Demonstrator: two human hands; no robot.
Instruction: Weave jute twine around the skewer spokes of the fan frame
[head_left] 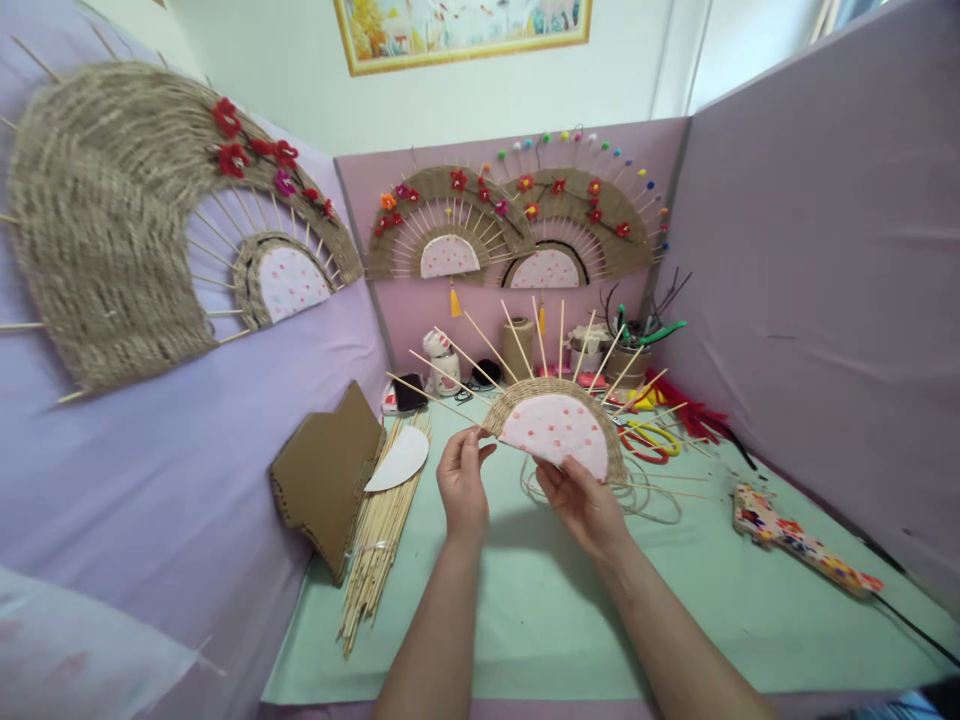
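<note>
A half-round woven fan is held up over the table in both hands. Its centre is white with pink dots, edged by a band of woven twine, and thin sticks spread out from it. My left hand pinches at the fan's left corner, where the twine band ends. Under the straight lower edge, my right hand grips the fan with the thumb on the front. Loose twine lies in loops on the table behind and below the fan.
At left lie a bundle of sticks, a white half-round card and brown cardboard. Scissors lie beyond the fan. A flower-patterned glue gun rests at right. Finished fans hang on the back panel.
</note>
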